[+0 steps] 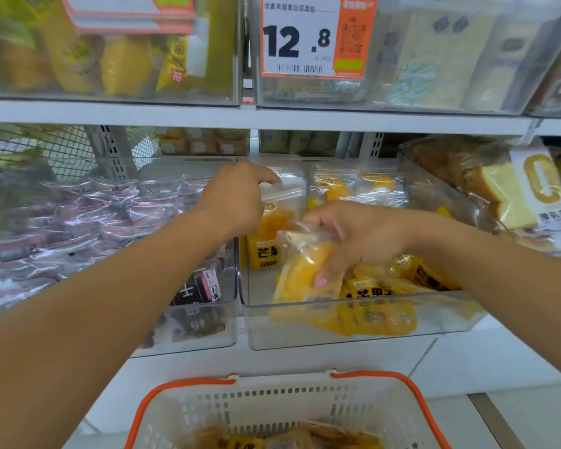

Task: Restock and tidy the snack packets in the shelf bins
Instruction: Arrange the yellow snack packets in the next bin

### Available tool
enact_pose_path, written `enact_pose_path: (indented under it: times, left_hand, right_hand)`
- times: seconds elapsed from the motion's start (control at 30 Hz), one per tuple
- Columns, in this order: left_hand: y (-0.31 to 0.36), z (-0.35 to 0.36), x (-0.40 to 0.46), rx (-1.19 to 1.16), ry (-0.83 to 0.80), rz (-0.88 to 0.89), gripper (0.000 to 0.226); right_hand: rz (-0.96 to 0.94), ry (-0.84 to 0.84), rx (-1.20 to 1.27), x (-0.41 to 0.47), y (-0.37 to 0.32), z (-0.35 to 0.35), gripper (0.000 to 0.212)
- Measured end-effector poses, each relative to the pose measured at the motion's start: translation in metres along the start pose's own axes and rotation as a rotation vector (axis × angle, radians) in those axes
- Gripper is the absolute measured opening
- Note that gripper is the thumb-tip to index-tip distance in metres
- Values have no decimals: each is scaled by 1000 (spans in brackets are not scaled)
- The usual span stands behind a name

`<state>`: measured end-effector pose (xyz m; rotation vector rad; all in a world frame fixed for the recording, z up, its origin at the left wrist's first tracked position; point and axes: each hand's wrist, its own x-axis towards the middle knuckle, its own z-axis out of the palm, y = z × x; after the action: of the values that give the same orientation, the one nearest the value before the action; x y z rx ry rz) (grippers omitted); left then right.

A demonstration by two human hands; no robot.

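Note:
A clear plastic bin (305,322) on the middle shelf holds several yellow mango snack packets. My right hand (360,234) grips one yellow packet (305,273) by its clear top, holding it over the bin's front. My left hand (237,196) pinches the top of an upright yellow packet (269,228) standing at the bin's left side. More yellow packets (386,293) lie flat under my right wrist, and others stand at the back (334,189).
A bin of dark purple packets (110,228) sits to the left. Bread loaves (499,189) fill the bin at right. Above are more bins and a 12.8 price tag (302,37). A white basket with orange handles (289,413) below holds several packets.

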<state>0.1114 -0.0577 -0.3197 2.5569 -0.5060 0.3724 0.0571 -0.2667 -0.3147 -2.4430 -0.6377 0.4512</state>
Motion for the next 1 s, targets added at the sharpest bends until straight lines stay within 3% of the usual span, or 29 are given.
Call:
enact_pose_path:
  times: [0.13, 0.2, 0.27, 0.4, 0.5, 0.6, 0.67, 0.73, 0.8, 0.83, 0.9, 1.0]
  left_hand:
    - [-3, 0, 4, -246, 10, -33, 42]
    - [-2, 1, -1, -313, 48, -5, 30]
    - [-2, -2, -8, -301, 14, 25, 33]
    - [2, -13, -15, -138, -134, 76, 66]
    - [9, -13, -13, 103, -188, 116, 74]
    - [13, -7, -12, 198, -83, 119, 40]
    - [14, -5, -13, 207, 9, 104, 23]
    - [13, -5, -15, 185, 39, 73, 21]
    - [13, -5, -16, 164, 47, 47, 23]
    - [13, -5, -16, 171, 56, 39, 27]
    - [12, -4, -16, 188, 74, 30, 29]
    - [14, -4, -17, 207, 90, 37, 36]
  right_hand:
    - [-32, 443, -223, 0, -3, 5, 59]
    - [-6, 423, -149, 5, 0, 14, 69]
    - [-2, 414, -36, 14, 5, 19, 72]
    - [-14, 662, 255, 27, 13, 21, 26]
    - [95, 736, 339, 28, 12, 22, 27]
    - [174, 670, 434, 25, 11, 21, 28]
    - [241, 580, 334, 18, 8, 12, 29]
    - [381, 378, -151, 4, 2, -10, 56]
    - [513, 22, -594, -13, -6, -22, 84]
    - [559, -145, -698, -20, -6, -24, 89]
    - [612, -332, -681, -26, 1, -24, 97]
    - [593, -273, -429, -35, 4, -31, 110]
